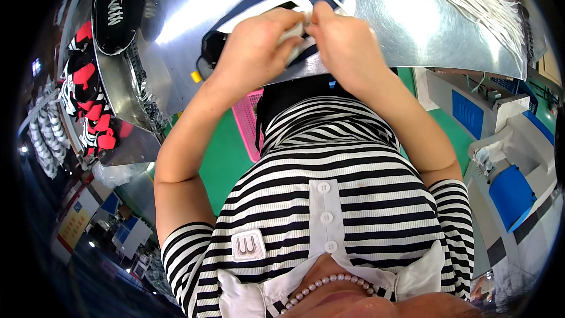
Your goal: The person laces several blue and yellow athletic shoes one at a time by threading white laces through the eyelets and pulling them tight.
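A navy and white shoe (pixel 254 1) lies on the shiny metal table, its toe toward the far right and a yellow tag (pixel 196 76) at its heel end. A white shoelace (pixel 301 1) crosses over its upper. My left hand (pixel 259 44) is over the shoe's near side, fingers curled in a pinch on the lace. Close beside it, my right hand (pixel 347 44) pinches the lace between thumb and forefinger. Both sets of fingertips almost meet above the lacing area. My hands hide the middle of the shoe, and the fingertips are slightly blurred.
A bundle of white laces (pixel 465 6) lies at the table's far right. A black shoe (pixel 119 12) sits at the far left, near red, black and white shoe pieces (pixel 94 103). Below the table edge is a pink basket (pixel 246 126); a blue and beige chair (pixel 511 197) stands right.
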`<state>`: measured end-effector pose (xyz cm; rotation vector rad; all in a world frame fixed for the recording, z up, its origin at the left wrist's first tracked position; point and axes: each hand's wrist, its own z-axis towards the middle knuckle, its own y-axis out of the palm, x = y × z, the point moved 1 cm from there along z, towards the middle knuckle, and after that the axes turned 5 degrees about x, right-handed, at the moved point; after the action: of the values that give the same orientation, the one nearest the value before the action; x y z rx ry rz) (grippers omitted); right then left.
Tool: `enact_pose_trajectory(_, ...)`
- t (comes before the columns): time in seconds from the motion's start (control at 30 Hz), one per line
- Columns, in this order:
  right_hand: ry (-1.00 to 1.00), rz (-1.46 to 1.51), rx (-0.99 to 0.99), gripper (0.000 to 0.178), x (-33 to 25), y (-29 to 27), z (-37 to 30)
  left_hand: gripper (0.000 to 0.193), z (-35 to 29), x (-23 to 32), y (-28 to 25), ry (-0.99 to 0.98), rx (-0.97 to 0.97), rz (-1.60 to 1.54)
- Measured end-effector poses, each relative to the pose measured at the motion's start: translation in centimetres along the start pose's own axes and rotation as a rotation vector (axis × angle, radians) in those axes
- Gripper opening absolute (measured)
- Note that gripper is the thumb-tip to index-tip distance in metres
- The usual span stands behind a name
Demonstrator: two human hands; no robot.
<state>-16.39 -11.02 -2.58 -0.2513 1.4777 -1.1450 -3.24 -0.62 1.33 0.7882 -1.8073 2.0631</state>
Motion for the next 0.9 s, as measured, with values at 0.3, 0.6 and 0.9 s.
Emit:
enact_pose_trajectory(0.3,0.338,0.268,-0.208,0.023,1.0,-7.4,-2.1,0.032,-3.1,-1.0,-0.6,0.090,0.233,0.315)
enact_pose_trajectory(0.6,0.444,0.745,0.094,0.058,3.1,-3.2,2.2,0.045,-2.9,-1.8,-1.7,-0.470,-0.187,-0.526)
enact_pose_trajectory(0.9,0.403,0.804,0.184,0.057,2.3,-0.4,2.2,0.025,-0.3,-3.9,-1.3,-0.910,-0.371,-0.973)
